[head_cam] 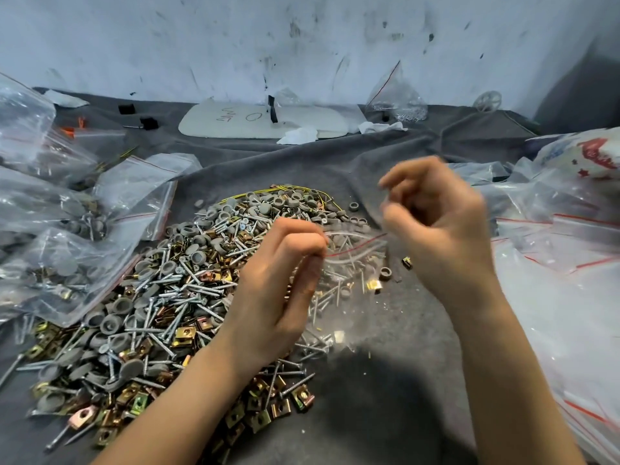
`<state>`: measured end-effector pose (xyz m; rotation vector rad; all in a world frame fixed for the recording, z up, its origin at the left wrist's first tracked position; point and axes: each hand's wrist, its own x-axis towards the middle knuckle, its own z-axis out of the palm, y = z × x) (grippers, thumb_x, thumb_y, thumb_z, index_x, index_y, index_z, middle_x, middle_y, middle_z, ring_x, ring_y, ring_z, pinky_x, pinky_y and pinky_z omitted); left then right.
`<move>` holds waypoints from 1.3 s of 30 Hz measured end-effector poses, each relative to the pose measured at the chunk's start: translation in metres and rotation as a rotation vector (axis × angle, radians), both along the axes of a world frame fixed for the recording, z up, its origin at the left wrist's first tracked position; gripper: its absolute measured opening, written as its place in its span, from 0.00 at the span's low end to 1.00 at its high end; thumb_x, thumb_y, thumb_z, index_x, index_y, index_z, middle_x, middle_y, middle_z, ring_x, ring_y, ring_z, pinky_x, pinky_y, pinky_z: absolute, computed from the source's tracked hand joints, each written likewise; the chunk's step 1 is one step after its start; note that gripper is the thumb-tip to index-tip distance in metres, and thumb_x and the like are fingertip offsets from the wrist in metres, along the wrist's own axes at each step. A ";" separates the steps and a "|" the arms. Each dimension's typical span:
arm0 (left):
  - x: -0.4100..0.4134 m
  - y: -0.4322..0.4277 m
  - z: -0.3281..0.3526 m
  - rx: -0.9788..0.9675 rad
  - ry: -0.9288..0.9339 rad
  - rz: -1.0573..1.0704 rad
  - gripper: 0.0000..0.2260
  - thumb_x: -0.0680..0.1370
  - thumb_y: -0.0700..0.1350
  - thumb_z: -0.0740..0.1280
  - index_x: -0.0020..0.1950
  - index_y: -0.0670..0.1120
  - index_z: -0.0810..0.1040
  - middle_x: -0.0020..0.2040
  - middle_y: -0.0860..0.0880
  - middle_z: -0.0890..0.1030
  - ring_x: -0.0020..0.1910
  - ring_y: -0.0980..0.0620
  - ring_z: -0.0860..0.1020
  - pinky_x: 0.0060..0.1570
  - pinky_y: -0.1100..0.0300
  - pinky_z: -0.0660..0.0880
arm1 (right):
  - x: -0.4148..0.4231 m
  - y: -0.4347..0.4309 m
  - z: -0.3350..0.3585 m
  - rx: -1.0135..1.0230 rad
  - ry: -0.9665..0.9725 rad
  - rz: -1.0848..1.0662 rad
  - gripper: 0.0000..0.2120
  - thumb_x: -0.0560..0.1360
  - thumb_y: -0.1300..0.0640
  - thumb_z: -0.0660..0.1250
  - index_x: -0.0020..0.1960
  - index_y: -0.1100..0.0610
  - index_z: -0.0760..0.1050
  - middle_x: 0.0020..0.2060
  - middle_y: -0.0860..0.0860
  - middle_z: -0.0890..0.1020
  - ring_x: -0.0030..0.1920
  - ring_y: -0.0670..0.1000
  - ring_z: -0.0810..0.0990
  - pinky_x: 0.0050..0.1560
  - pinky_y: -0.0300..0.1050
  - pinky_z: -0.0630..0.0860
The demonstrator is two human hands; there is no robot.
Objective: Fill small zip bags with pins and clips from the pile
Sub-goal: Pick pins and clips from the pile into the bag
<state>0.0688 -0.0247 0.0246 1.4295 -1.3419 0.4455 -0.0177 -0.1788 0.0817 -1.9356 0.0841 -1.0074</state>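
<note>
Landmark: the pile (161,297) of screws, grey caps and brass clips on the grey cloth (396,397) that covers the counter.
Around: filled bags (60,236) lie just left of the pile; a heap of empty bags (563,263) lies well to its right; a white board (265,122) lies beyond it, near the wall (302,38); a bag of small metal parts (399,99) stands beyond the pile to the right.
In the way: both forearms cross the pile's near edge and hide part of it.
Bag: a clear zip bag (339,290) with a red line hangs over the pile's right edge, mouth up, long axis running from mouth down to the cloth; screws and clips show through it.
Left hand (281,283): over the pile's right side, grip clamped on the bag's mouth at its left end.
Right hand (436,226): right of the pile and above it, blurred; fingers curled near the mouth's right end, and I cannot tell whether they pinch it.
Bag to grip: the mouth stretches between the two hands, the body hanging below them.
</note>
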 end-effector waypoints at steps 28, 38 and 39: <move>0.002 0.004 0.001 -0.183 0.216 0.247 0.05 0.79 0.40 0.56 0.53 0.47 0.70 0.47 0.44 0.74 0.45 0.41 0.76 0.45 0.40 0.74 | 0.031 0.012 -0.054 -0.402 0.828 -0.137 0.12 0.71 0.56 0.71 0.38 0.48 0.67 0.38 0.45 0.73 0.42 0.50 0.71 0.39 0.43 0.64; 0.002 0.003 -0.001 -0.176 0.185 0.254 0.06 0.80 0.40 0.56 0.53 0.47 0.70 0.47 0.48 0.74 0.44 0.45 0.75 0.43 0.43 0.75 | 0.037 0.022 -0.063 -0.357 0.704 -0.209 0.11 0.74 0.58 0.66 0.35 0.53 0.67 0.38 0.49 0.75 0.43 0.54 0.75 0.42 0.47 0.71; 0.002 0.002 -0.001 -0.177 0.187 0.250 0.06 0.79 0.40 0.56 0.53 0.47 0.70 0.47 0.48 0.74 0.44 0.46 0.75 0.44 0.44 0.75 | 0.037 0.022 -0.064 -0.351 0.696 -0.214 0.13 0.74 0.58 0.65 0.33 0.51 0.65 0.36 0.48 0.73 0.42 0.53 0.74 0.40 0.45 0.67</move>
